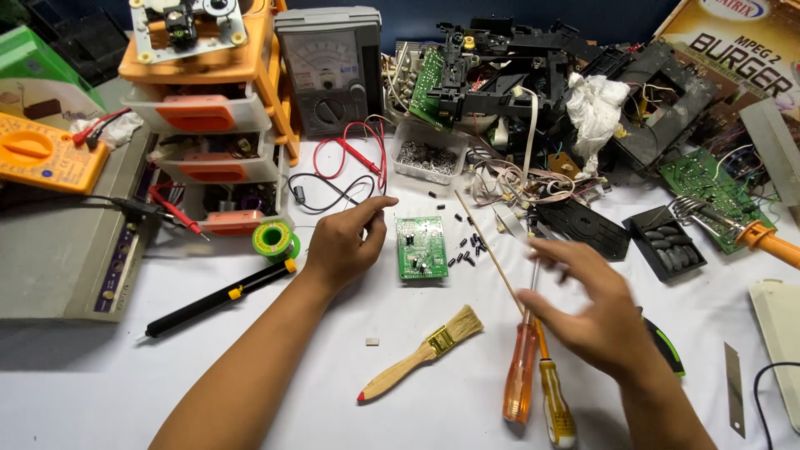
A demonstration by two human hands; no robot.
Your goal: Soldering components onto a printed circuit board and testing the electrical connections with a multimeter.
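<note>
1. Left hand (346,246) hovers just left of the small green circuit board (421,247); fingers loosely curled, apart, holding nothing.
2. Board lies flat on the white table (250,367), long axis running near-to-far, beside scattered small black parts (467,250).
3. Right hand (587,308) above two orange-handled screwdrivers (533,375); fingers spread, blurred, empty. Screwdriver shafts point away, handles toward the person.
4. Wooden brush (425,352) lies diagonal, bristles up-right.

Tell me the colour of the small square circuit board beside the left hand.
Green, seen in the head view.
</note>
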